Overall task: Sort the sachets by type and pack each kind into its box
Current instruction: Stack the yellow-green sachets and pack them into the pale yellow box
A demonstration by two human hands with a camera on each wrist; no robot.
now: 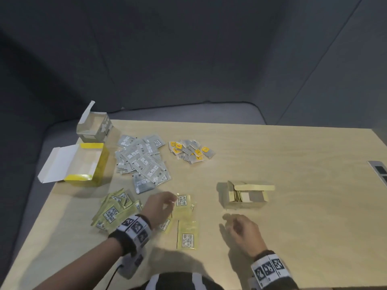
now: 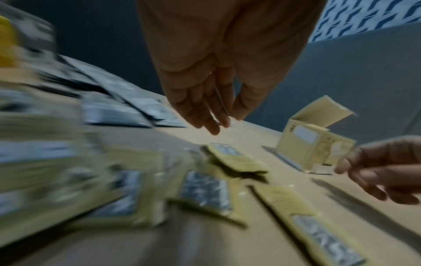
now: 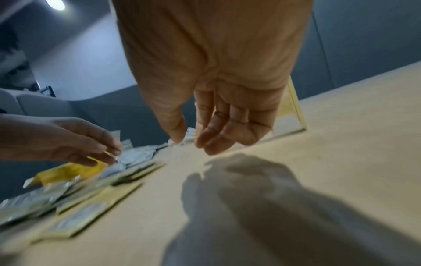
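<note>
My left hand (image 1: 172, 203) pinches a pale yellow-green sachet (image 1: 181, 200) by its edge, just above other sachets of the same kind (image 1: 186, 234) lying flat; in the left wrist view the held sachet (image 2: 222, 102) shows edge-on between thumb and fingers. More yellow-green sachets (image 1: 114, 210) are heaped left of that wrist. My right hand (image 1: 235, 223) hovers with nothing in it, fingers loosely curled, in front of the open beige box (image 1: 245, 203), which holds several sachets. Silver sachets (image 1: 142, 162) and small yellow-marked sachets (image 1: 190, 150) form separate piles farther back.
An open yellow box (image 1: 98, 170) and an open grey box (image 1: 93, 130) stand at the table's back left corner. A grey socket panel (image 1: 379, 172) sits at the right edge. A dark cable (image 1: 113, 275) hangs near my left forearm.
</note>
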